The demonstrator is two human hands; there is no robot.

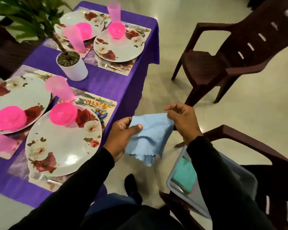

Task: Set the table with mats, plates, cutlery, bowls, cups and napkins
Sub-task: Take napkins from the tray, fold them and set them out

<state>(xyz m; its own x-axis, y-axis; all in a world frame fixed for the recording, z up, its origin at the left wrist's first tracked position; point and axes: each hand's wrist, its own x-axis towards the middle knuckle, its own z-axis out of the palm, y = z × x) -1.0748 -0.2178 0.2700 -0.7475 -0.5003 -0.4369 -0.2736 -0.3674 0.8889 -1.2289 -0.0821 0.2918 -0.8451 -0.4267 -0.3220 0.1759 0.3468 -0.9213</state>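
A light blue cloth napkin (148, 136) hangs between my hands beside the table's right edge. My left hand (123, 135) grips its left corner, thumb on top. My right hand (181, 120) pinches its upper right corner. On the purple tablecloth (110, 83) lie several place settings: floral plates (63, 143) on mats, each with a pink bowl (63, 114), a pink cup (60, 87) and cutlery (93, 101). A grey bin (178, 185) on the near chair holds more folded napkins (184, 176), green on top.
A potted plant in a white pot (73, 65) stands mid-table. Two dark brown plastic chairs flank me, one at the far right (223, 52), one near right (264, 155) under the bin. Pale tiled floor (165, 88) lies between table and chairs.
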